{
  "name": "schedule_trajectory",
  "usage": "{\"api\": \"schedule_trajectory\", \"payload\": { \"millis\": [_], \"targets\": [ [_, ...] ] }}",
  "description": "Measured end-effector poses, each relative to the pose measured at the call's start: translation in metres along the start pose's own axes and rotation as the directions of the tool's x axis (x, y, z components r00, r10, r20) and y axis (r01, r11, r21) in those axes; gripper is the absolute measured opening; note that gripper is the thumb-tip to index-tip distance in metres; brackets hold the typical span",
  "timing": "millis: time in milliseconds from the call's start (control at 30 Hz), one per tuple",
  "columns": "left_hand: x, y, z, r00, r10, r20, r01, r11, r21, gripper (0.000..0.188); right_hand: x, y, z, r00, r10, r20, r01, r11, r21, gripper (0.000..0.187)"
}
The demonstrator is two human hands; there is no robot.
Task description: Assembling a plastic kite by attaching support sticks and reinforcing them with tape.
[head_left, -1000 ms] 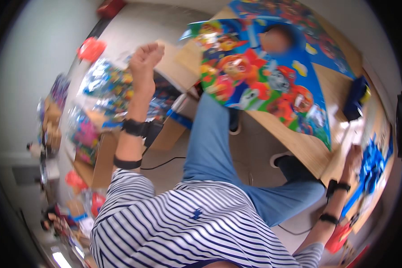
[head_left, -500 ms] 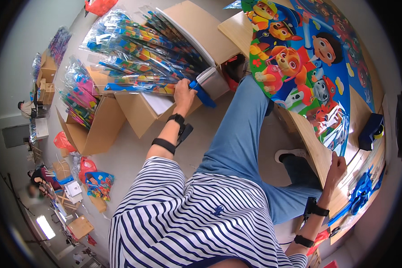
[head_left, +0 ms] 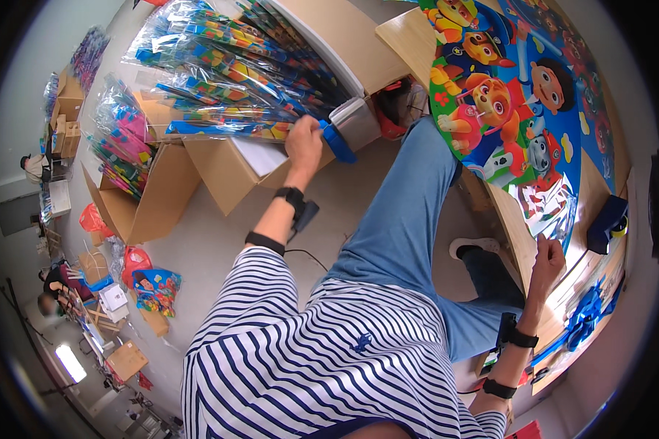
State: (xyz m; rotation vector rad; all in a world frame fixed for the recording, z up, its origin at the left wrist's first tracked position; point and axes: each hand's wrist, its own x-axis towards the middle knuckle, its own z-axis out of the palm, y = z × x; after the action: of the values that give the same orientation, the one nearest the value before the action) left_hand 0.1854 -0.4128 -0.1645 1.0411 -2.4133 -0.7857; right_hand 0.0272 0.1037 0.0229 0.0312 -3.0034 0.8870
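My left hand (head_left: 304, 145) is closed on the near end of a long, narrow pack in clear film (head_left: 231, 129), its fingers partly hiding that end. The pack lies across the edge of a cardboard box (head_left: 227, 172) crammed with similar colourful wrapped packs (head_left: 249, 69). Just right of this hand, a blue strip (head_left: 338, 143) hangs by the box's corner. My right hand (head_left: 548, 267) pinches the lower pointed end of a large glossy plastic sheet (head_left: 501, 110) printed with cartoon dogs and a child. The sheet lies on the wooden table (head_left: 406, 44) at the right.
A second open box (head_left: 157, 197) holds pink and green wrapped packs. Dark blue tape dispenser (head_left: 608, 225) and blue ribbons (head_left: 586, 314) lie on the table. Red bags (head_left: 134, 263) and a printed blue bag (head_left: 157, 291) sit on the floor. People work far left.
The view has shifted slightly, moving the boxes up and the table right in the picture. Both hands stay close to the same things. The sheet's lower end shines more now.
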Motion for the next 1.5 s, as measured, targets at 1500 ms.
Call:
{"api": "schedule_trajectory", "payload": {
  "millis": [1500],
  "targets": [
    [-0.028,0.393,-0.079,0.803,0.581,0.132,0.028,0.184,-0.982,0.019,-0.002,-0.177,-0.014,0.954,-0.257,0.152,-0.014,0.47,0.882,0.022]
  ]
}}
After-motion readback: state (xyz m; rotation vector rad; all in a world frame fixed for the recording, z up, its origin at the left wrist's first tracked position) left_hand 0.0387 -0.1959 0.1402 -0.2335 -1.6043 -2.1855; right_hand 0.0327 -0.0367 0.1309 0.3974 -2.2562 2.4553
